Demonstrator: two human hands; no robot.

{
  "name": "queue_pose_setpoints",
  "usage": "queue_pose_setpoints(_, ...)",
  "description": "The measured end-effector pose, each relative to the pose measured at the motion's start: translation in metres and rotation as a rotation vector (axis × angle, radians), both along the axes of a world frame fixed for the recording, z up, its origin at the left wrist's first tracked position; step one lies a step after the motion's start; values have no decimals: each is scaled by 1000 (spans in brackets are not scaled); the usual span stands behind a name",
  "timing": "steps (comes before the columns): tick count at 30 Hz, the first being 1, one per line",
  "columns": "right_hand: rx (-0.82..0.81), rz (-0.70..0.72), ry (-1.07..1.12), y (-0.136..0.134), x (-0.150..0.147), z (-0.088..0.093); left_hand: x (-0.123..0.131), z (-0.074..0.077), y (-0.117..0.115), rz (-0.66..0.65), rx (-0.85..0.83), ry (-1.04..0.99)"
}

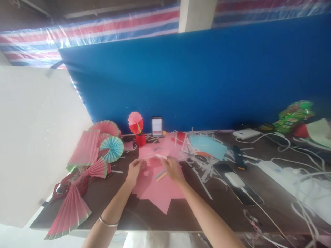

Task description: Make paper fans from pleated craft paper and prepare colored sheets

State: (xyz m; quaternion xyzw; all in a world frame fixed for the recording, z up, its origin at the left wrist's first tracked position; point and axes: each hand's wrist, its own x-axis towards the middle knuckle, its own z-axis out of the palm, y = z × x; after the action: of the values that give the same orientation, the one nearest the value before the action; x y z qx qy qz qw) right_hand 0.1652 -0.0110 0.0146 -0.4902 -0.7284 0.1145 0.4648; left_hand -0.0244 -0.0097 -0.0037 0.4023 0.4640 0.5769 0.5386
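Observation:
My left hand point(134, 169) and my right hand point(171, 168) are both over a stack of pink paper sheets point(155, 193) on a dark table point(227, 213). Between them they pinch a narrow pale folded paper strip point(157, 156), each hand closed on one end. Short coloured paper strips point(160, 175) lie on the pink sheets just under my right hand. A bangle sits on my left wrist.
Pleated pink and teal paper fans point(103, 148) lie at the left. A red cup with a paper flower point(139, 132) and a phone point(157, 126) stand at the back. Light blue paper point(208, 146), white paper scraps, phones, a power strip point(279, 170) and cables fill the right side.

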Motion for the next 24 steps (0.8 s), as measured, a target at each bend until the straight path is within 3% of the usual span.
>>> queue_pose_setpoints(5, -43, 27, 100, 0, -1, -2, 2, 5, -5, 3, 43, -32)
queue_pose_setpoints(8, 15, -176, 181, 0, -1, -2, 5, 9, -9, 86, 162, 114)
queue_pose_setpoints(10, 139, -334, 213, -1, 0, -1, 11, 12, -9, 183, 235, 234)
queue_pose_setpoints(12, 300, -389, 153, -2, 0, 3, 21, 18, -8, 232, 271, 313)
queue_pose_setpoints(14, 389, -304, 23, -5, -1, 6, 34, 24, -7, 171, 311, 320)
queue_pose_setpoints(18, 331, -88, -178, -10, -7, 7, 56, 29, -9, 52, 358, 228)
queue_pose_setpoints(24, 300, -19, -181, -7, -7, 1, 49, 17, -18, -38, 386, 335)
